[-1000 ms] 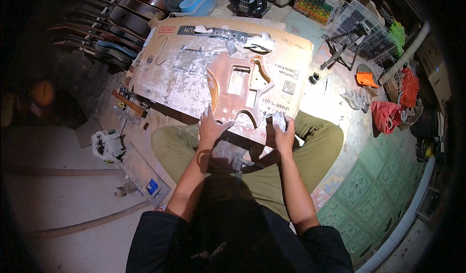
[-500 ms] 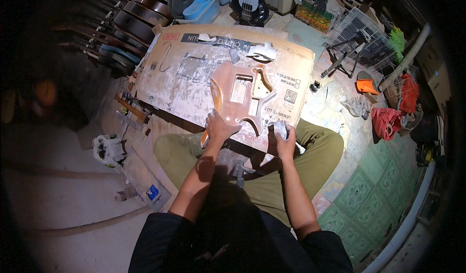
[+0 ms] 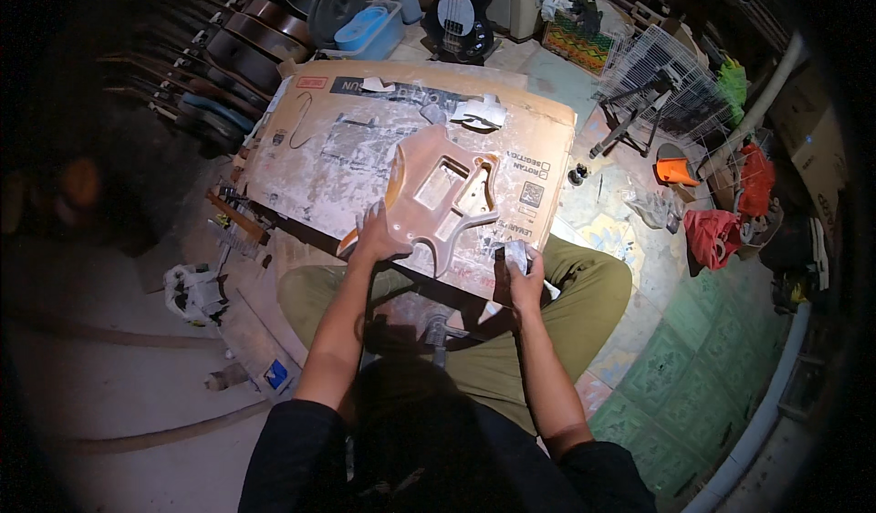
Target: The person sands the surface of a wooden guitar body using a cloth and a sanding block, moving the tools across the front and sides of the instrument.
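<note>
In the head view, an unfinished, pale brown wooden electric guitar body point(image 3: 438, 198) with routed cavities lies flat at the centre of the frame on a dusty, paint-smeared cardboard sheet point(image 3: 319, 153). The left hand point(image 3: 376, 238) presses down on the body's lower left edge, fingers spread flat, gripping nothing. The right hand point(image 3: 522, 274), just right of the body at the cardboard's near edge, is closed around a small folded grey piece of sandpaper point(image 3: 516, 256). Dark finished guitars point(image 3: 246, 34) lie stacked at upper left. An orange-and-white cone-shaped object point(image 3: 675, 171) sits on the floor at right.
</note>
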Available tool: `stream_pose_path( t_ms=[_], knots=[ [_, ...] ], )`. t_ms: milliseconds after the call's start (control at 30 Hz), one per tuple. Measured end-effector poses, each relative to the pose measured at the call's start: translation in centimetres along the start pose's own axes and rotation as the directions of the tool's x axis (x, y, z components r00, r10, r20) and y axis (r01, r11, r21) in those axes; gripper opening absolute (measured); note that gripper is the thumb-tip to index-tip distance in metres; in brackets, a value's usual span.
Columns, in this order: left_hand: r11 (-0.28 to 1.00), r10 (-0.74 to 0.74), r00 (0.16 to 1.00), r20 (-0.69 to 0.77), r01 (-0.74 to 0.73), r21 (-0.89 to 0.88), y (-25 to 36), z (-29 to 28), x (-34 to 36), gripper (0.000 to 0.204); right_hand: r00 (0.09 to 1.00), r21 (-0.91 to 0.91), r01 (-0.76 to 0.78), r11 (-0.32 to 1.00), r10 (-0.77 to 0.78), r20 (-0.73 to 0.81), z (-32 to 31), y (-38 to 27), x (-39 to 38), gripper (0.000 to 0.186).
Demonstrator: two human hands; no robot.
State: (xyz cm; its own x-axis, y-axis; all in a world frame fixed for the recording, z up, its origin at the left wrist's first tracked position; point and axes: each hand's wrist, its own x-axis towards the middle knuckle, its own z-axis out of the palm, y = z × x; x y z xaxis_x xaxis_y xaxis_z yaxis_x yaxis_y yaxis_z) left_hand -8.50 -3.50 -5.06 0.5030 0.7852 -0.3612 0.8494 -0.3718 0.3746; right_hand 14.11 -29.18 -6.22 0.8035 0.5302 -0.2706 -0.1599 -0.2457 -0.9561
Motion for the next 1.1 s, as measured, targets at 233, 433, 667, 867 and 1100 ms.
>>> stream_pose_path(
  t_ms=[233, 433, 667, 867, 1100],
  knots=[
    [0.994, 0.052, 0.984, -0.169, -0.035, 0.104, 3.0, 2.9, -1.8, 0.132, 1.000, 0.009, -0.017, 1.000, 0.017, -0.016, 0.0, 0.8, 0.4, 0.046],
    [0.914, 0.368, 0.927, 0.072, -0.375, 0.154, 12.3, 5.8, -6.0, 0.115, 0.952, 0.341, -0.298, 0.892, 0.250, 0.176, -0.8, -2.0, -0.6, 0.037],
    [0.693, 0.420, 0.856, -0.300, -0.516, -0.503, 16.9, 5.4, -7.6, 0.053, 0.723, 0.625, -0.691, 0.364, 0.322, 0.612, -2.4, -3.3, -0.9, 0.037],
    [0.516, 0.344, 0.938, 0.027, -0.165, -0.840, 16.0, 4.3, -6.7, 0.049, 0.637, 0.573, -0.756, 0.316, 0.153, 0.756, -2.9, -2.4, -0.7, 0.048],
    [0.566, 0.449, 0.894, 0.004, -0.280, -0.775, 14.5, 3.3, -6.0, 0.041, 0.662, 0.473, -0.720, 0.508, 0.298, 0.688, -2.1, -2.7, -1.4, 0.050]
  ],
)
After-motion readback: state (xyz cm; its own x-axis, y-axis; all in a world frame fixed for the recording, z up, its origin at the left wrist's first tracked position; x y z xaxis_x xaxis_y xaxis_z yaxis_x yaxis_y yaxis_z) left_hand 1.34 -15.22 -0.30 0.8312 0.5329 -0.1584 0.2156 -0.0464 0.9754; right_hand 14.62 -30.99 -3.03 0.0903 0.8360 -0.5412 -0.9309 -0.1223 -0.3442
